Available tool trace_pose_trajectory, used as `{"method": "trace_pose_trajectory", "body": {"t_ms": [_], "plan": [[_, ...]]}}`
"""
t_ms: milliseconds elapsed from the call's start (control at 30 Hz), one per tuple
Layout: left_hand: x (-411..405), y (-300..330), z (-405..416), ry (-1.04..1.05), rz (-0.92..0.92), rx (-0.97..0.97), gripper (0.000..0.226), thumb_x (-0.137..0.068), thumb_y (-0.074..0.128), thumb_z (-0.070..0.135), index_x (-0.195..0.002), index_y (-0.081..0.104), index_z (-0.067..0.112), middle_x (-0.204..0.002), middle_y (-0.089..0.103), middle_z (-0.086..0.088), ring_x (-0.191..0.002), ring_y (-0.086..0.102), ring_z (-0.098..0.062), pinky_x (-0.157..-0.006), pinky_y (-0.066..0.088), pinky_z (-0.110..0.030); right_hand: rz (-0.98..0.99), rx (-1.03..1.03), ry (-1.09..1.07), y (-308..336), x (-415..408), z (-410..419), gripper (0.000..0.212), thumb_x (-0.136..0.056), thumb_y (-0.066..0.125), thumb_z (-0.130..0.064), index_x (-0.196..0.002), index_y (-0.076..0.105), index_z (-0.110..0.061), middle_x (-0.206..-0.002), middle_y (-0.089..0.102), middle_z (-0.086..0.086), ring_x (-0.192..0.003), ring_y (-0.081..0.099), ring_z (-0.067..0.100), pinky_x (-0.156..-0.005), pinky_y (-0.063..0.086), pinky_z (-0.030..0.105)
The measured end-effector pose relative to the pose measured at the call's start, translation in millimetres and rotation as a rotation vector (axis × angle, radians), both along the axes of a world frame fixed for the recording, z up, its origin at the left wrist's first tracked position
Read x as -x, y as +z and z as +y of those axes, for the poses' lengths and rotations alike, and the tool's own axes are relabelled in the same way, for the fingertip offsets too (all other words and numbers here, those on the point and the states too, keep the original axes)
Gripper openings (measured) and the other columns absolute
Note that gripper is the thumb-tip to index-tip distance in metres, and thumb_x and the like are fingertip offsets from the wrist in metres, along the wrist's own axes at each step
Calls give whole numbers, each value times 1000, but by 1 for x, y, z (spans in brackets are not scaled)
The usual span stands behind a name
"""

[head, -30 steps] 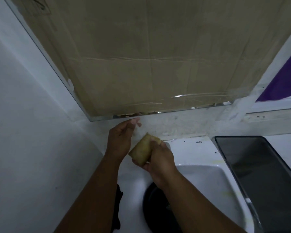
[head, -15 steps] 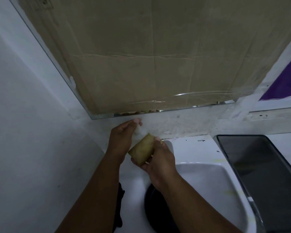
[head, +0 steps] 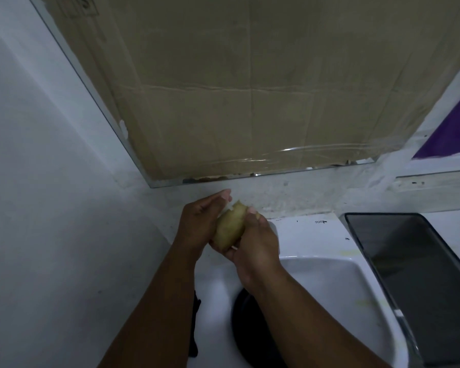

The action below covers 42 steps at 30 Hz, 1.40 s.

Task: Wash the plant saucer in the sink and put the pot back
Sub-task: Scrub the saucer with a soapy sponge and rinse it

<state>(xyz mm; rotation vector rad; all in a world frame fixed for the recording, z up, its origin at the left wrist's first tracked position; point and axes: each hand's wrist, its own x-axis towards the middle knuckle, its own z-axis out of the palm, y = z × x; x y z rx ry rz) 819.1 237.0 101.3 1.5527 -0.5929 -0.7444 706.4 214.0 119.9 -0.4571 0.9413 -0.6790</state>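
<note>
Both hands, left hand [head: 197,227] and right hand [head: 255,245], grip clamped on a yellow sponge [head: 229,229], likely squeezing it above the sink [head: 329,274] where the dark saucer [head: 250,338] waits.

Small dark "TOTO" mark, printed upside down to the camera, on back ledge of white sink [head: 311,235]; pen scrawl on cardboard [head: 250,88] illegible
</note>
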Motion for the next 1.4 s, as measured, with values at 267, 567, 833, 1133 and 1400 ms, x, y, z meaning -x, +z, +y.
{"method": "trace_pose_trajectory", "body": {"t_ms": [267,567,833,1133,1400], "plan": [[0,-2,0,10,20,23,19,-99,65,19,-108,78,29,-112,78,6,-109,71,-6,-101,54,-32,-3,41,-16,0,1,3,23,-110,44,-34,-121,61,-23,-117,67,9,-109,67,30,-83,60,60],[-2,-2,-3,31,-28,21,18,-97,68,17,-104,79,30,-109,79,8,-109,70,-5,-105,53,-34,25,46,-27,1,5,3,27,-111,41,-33,-129,56,-21,-120,62,8,-112,64,31,-83,60,59],[3,-1,-3,6,-1,-34,22,-99,65,26,-115,79,19,-112,78,9,-108,70,-3,-105,53,-36,44,55,-18,3,10,3,19,-111,39,-33,-114,58,-28,-112,63,3,-105,63,25,-76,63,50],[-3,-7,-5,65,-83,-21,21,-99,66,25,-110,81,15,-107,79,7,-103,72,-3,-100,56,-35,51,47,-8,-3,9,5,19,-111,39,-33,-112,58,-27,-112,62,4,-106,64,28,-87,59,61],[0,-8,-2,53,-23,-21,20,-98,66,27,-113,79,21,-110,78,9,-108,71,-7,-102,54,-34,128,71,-19,-12,14,6,23,-111,39,-36,-98,57,-33,-107,63,4,-103,65,29,-86,59,61]]}}
